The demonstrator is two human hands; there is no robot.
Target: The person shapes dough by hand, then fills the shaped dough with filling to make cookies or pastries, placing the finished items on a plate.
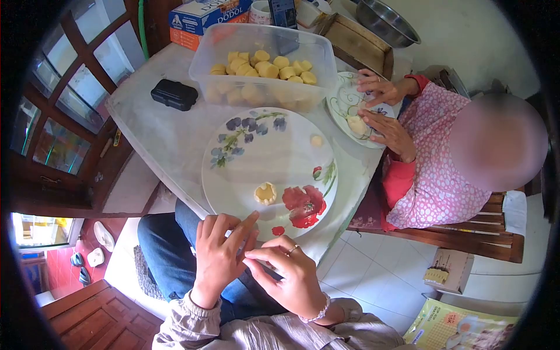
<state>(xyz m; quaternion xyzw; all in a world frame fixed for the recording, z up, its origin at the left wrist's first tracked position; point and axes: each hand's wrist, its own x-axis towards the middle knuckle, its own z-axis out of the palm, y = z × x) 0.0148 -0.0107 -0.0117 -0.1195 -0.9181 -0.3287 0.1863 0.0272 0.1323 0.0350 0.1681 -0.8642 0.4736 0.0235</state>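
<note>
My left hand (221,251) is held just over the near edge of a large flowered plate (242,175), fingers apart and partly stretched out. Beside it, my right hand (289,268) has its thumb and index finger pinched together, touching the left fingertips. Anything inside that pinch is too small to make out. On the plate, close to my left fingertips, sits a pale dough piece (265,193) wrapped partway round a yellow filling. A smaller pale dough bit (317,140) lies near the plate's right rim.
A clear plastic tub (262,93) of yellow pieces stands behind the plate, with a phone (283,13) propped behind it. A black case (174,94) lies to the left. At right, another person's hands (388,131) press dough on a smaller plate (344,111). A metal bowl (388,23) is behind.
</note>
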